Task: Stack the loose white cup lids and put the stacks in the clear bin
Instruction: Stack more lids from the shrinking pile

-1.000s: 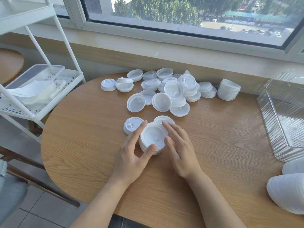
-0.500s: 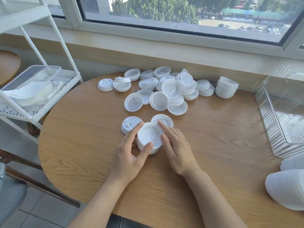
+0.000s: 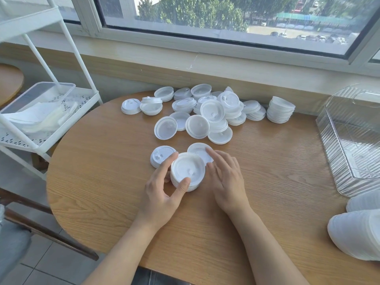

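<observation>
At frame centre a short stack of lids (image 3: pixel 187 171) is sitting on the desk (image 3: pixel 98 182), the left hand (image 3: pixel 162 194) gripping it with thumb and fingers, the right hand (image 3: pixel 227 178) lying relaxed beside it. Loose lids (image 3: pixel 197 115) are crowding above; the clear bin (image 3: pixel 349 140) is standing far right.

Round wooden table (image 3: pixel 107 182) carries loose white lids (image 3: pixel 197 116) (some stacked) and a clear bin (image 3: pixel 349 145).
</observation>
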`<state>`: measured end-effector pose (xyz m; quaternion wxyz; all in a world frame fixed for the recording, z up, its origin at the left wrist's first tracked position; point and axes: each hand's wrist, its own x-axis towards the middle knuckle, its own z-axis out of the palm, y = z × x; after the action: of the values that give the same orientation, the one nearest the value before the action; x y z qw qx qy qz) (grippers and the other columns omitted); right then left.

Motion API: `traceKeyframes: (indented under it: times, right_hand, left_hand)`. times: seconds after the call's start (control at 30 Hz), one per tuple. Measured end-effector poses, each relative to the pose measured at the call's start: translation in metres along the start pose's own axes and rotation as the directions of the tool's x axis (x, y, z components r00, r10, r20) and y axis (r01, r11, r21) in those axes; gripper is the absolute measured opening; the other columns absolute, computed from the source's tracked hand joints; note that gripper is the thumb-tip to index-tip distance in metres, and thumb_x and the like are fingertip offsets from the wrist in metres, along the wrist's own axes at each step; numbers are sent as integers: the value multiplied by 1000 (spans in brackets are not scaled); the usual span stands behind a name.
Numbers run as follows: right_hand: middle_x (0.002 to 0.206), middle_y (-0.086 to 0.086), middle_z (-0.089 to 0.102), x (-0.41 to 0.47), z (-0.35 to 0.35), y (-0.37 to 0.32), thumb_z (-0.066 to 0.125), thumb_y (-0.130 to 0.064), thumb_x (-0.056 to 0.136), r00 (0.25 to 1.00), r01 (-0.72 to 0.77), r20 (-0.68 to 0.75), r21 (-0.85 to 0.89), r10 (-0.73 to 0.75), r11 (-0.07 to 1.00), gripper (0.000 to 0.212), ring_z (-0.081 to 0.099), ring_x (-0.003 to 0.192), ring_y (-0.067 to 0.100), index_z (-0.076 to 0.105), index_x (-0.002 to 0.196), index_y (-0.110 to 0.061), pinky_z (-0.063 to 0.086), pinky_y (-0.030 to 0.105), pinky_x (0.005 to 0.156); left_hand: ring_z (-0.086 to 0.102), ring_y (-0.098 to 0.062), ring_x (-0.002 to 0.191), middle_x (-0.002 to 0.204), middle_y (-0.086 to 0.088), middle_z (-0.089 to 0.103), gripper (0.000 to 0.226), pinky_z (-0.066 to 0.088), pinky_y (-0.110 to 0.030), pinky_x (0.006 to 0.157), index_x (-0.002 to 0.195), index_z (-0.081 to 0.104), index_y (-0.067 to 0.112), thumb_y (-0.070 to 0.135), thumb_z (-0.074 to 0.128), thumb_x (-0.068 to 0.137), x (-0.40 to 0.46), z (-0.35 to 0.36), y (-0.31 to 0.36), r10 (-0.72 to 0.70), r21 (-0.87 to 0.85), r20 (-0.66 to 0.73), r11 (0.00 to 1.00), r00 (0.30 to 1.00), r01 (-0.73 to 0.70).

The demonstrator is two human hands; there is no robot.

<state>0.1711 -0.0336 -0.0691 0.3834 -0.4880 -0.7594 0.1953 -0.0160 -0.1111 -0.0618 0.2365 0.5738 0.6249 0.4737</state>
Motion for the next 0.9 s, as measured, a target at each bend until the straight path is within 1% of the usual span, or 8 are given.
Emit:
traceKeyframes:
  times: [0.1,0.2,0.33,0.5,0.6,0.67,0.77,0.9]
  right_hand:
    - [135,-9,60,1,6,5,58,-29,97,1000,-20,0,-135,20,991,40,49,116,15,67,136,-29,42,33,104]
    - [129,-9,61,0,11,6,68,-23,94,1000,-28,7,-232,31,972,24,51,114,18,75,117,-28,41,34,95]
    - [111,-11,67,-2,7,6,76,-20,93,995,-52,-100,-210,32,976,8,54,103,18,76,99,-24,49,42,89]
    - [102,-11,71,-5,-1,-2,76,-13,94,958,-18,-285,-125,-19,992,8,56,96,17,76,99,-19,49,39,87]
    - [104,-8,72,-9,-6,-9,76,-9,95,924,84,-368,-75,-106,994,7,58,98,17,77,100,-15,49,36,89]
    - [106,-5,72,-12,-8,-13,74,-8,96,912,183,-362,-61,-192,981,7,60,98,19,78,100,-12,49,37,89]
    - [108,-5,72,-16,-8,-17,72,-7,98,904,313,-289,-56,-315,948,8,62,100,21,79,100,-11,50,40,87]
    - [112,-4,71,-18,-6,-18,72,-6,98,898,385,-212,-47,-386,922,8,62,103,24,78,100,-11,51,45,84]
  left_hand:
    - [64,-13,121,143,18,60,68,52,-27,100,151,48,36,62,65,90,0,-1,0,11,0,0,1000,1000,-11]
    - [64,-9,119,143,20,60,72,50,-19,98,151,49,37,64,68,86,0,-1,1,14,3,2,1000,1000,-14]
    - [63,0,114,141,23,60,80,45,-10,95,149,46,45,69,73,78,-1,-2,4,9,4,5,1000,1000,-9]
    - [63,-1,114,143,23,59,83,42,-7,94,150,45,44,70,74,77,-1,-2,3,9,28,13,1000,1000,-9]
    - [61,0,114,140,23,60,82,41,-5,93,150,44,47,70,77,78,-1,-3,5,-1,35,10,999,1000,0]
    - [60,2,114,138,23,60,82,40,-4,92,149,42,50,68,77,77,-1,-3,6,-10,38,5,999,1000,10]
    - [60,3,115,136,22,62,83,43,-7,94,150,41,50,70,74,77,0,-2,5,-17,52,7,999,1000,17]
    - [64,-5,114,132,22,64,90,49,-17,96,155,42,43,79,70,77,1,-1,0,-22,39,14,999,1000,22]
